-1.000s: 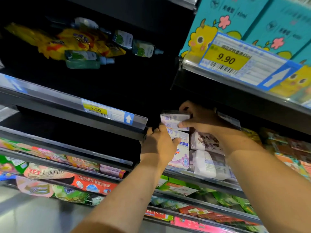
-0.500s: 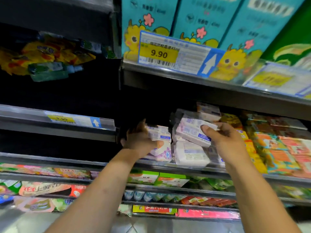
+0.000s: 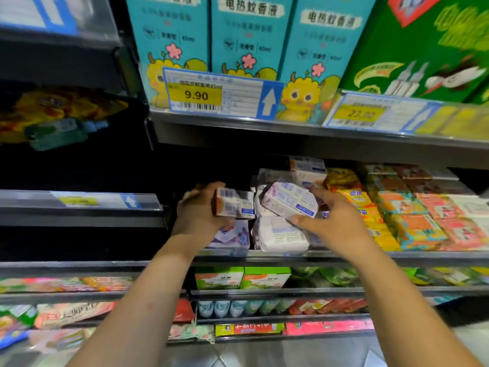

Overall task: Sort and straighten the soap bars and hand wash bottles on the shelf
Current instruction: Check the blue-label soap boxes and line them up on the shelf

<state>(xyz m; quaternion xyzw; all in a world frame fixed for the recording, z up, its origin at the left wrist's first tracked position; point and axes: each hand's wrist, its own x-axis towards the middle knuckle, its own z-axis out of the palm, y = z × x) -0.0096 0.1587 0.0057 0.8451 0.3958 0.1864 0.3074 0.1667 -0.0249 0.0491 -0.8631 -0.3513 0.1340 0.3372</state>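
My left hand [image 3: 197, 215] grips a white boxed soap bar [image 3: 234, 205] with a barcode, held above a purple-and-white soap box [image 3: 234, 235] on the shelf [image 3: 291, 256]. My right hand [image 3: 334, 221] holds a white wrapped soap pack [image 3: 289, 198] tilted, over a stack of similar white packs [image 3: 280, 234]. More soap boxes [image 3: 308, 170] sit behind. Yellow soap packs [image 3: 360, 205] and orange-pink packs [image 3: 428, 221] fill the shelf to the right. A green bottle [image 3: 60, 133] lies on its side on the dark upper left shelf.
Teal boxes [image 3: 248, 35] and a green box [image 3: 423, 49] stand on the shelf above, behind a 9.90 price tag [image 3: 195, 95]. Lower shelves hold green cartons [image 3: 219, 276], small bottles [image 3: 227, 307] and flat packets [image 3: 68, 312]. The left bay is dark.
The view has swung right and closer. My left hand has lifted a boxed bar up off the stack; my right hand has brought its wrapped pack down and forward.
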